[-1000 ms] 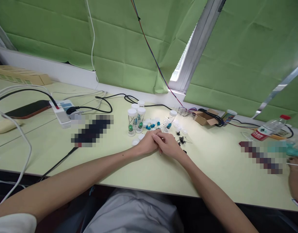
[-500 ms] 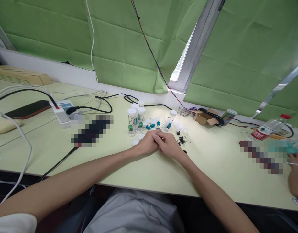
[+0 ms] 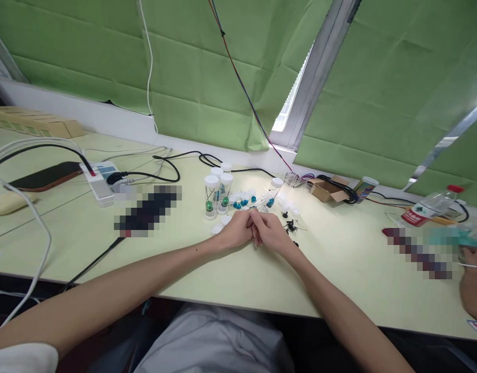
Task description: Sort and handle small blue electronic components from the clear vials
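My left hand (image 3: pixel 238 228) and my right hand (image 3: pixel 270 229) meet over the table, fingers curled and pressed against each other. Whatever lies between them, if anything, is hidden. Just behind the fingers lie small blue parts (image 3: pixel 244 202) and white caps (image 3: pixel 235 197). Left of them stand several clear tubes with white lids, one holding a green part (image 3: pixel 209 206). Behind my right hand a capped clear tube (image 3: pixel 276 185) leans over a blue part (image 3: pixel 270 202). Small black parts with thin wires (image 3: pixel 291 226) lie to the right of that hand.
A power strip (image 3: pixel 98 184), cables and a blurred dark object (image 3: pixel 147 211) occupy the left side. An open cardboard box (image 3: pixel 327 189), a printed canister (image 3: pixel 365 188) and a plastic bottle (image 3: pixel 432 206) stand to the right. Another person's hand (image 3: pixel 473 256) rests at the far right edge.
The right thumb and fingers have shifted slightly against my left hand, with more fingertips showing below. The objects on the table lie as before.
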Action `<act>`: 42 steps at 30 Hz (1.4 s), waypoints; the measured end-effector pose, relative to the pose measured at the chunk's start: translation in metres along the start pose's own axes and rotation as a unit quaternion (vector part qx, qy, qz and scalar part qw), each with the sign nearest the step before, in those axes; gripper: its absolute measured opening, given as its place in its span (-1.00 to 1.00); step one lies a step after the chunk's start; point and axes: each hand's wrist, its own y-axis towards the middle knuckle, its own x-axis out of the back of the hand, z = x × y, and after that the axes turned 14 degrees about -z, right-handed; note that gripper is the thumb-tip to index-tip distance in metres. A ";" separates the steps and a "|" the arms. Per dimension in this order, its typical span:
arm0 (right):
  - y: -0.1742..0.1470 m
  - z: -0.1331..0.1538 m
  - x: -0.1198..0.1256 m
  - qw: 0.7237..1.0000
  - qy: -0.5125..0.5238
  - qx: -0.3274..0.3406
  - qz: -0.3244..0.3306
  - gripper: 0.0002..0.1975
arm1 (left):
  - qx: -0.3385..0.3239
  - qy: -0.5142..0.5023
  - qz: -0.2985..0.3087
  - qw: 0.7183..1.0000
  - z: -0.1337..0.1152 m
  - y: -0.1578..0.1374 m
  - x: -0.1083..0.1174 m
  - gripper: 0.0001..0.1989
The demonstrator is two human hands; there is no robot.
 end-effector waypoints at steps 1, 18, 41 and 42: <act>0.000 -0.001 0.000 1.000 0.009 -0.007 -0.001 -0.46 | 0.000 0.002 -0.003 1.000 -0.001 0.000 0.000 -0.75; 0.005 -0.002 0.001 0.983 0.170 -0.068 0.009 -0.63 | 0.011 -0.002 -0.054 0.998 -0.004 -0.001 -0.002 -0.87; -0.007 0.010 0.000 0.992 0.027 0.089 -0.082 -0.72 | -0.030 0.023 -0.098 0.994 -0.006 0.001 0.002 -0.83; -0.008 0.010 0.000 0.992 0.020 0.095 -0.084 -0.73 | -0.032 0.025 -0.099 0.994 -0.007 0.001 0.002 -0.83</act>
